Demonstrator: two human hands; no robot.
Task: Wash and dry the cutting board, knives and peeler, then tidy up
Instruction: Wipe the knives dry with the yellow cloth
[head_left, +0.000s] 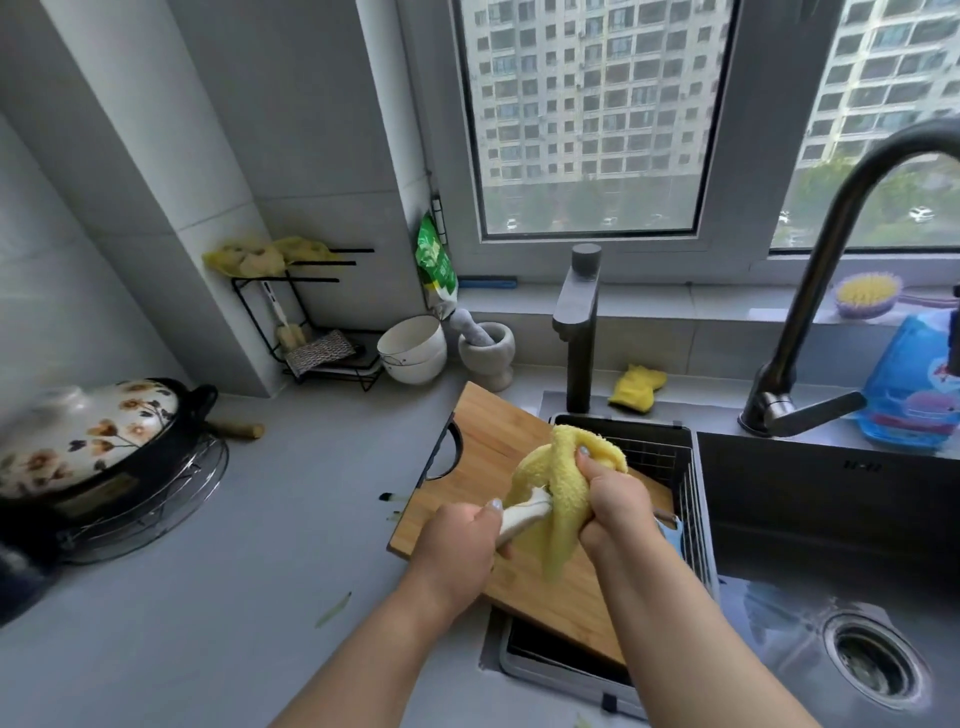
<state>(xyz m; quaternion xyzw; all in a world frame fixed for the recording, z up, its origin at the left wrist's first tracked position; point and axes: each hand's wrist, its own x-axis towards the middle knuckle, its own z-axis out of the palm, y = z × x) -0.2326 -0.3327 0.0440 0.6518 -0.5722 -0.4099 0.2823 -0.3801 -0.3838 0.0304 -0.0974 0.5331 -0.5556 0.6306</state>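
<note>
A bamboo cutting board (498, 441) with a black handle lies across the counter edge and the left part of the sink. Above it my left hand (457, 540) grips the white handle of a tool (522, 514), peeler or knife I cannot tell, because its working end is wrapped in a yellow cloth (556, 499). My right hand (615, 501) grips that cloth around the tool. A blue item (672, 530) shows partly in the wire basket (660, 452) behind my right wrist.
A wet sink basin (831, 597) with drain (878, 660) lies at the right under a tall dark faucet (826, 270). A floral pot (88, 441) on a wire rack stands left. White bowls (413, 351), a stone mortar (488, 351), a yellow sponge (636, 389) and a blue bag (914, 395) line the back.
</note>
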